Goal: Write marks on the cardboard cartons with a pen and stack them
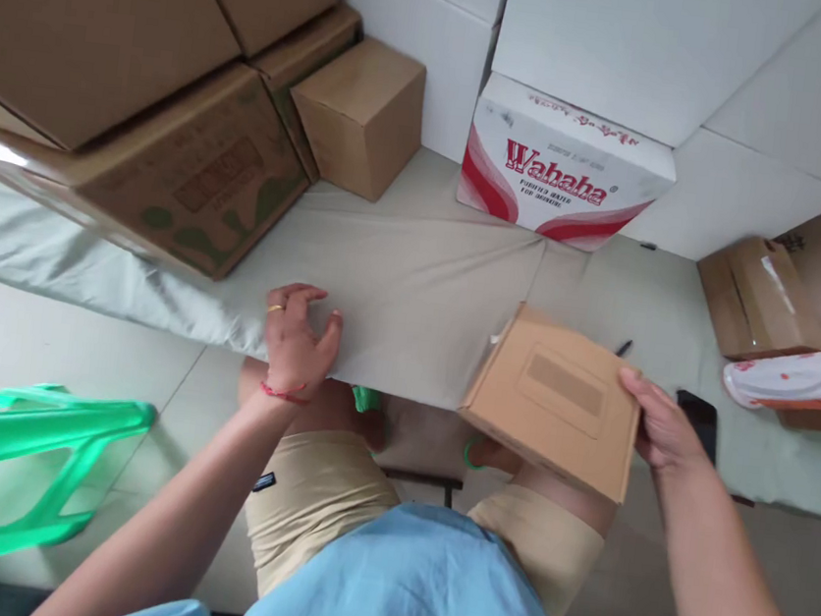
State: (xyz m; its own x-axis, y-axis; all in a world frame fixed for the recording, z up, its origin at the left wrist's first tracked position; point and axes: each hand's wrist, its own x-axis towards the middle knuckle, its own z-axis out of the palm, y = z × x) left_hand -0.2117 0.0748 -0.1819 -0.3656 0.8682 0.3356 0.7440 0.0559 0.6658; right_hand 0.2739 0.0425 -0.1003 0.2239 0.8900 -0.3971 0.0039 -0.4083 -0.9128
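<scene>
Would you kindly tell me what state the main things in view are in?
Left hand: holding nothing, fingers partly curled
Right hand: gripping the flat box
Flat box: held up, appears closed
Water box: appears closed
Cloth: creased
Phone: lying flat, screen dark

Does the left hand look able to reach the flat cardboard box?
Probably yes: the left hand looks empty, and only the cloth shows between it and the flat cardboard box, which the right hand grips at its opposite edge.

Flat cardboard box [552,403] | brown, looks closed (darker rectangle [566,384] on top) | tilted across table edge [417,383]
</scene>
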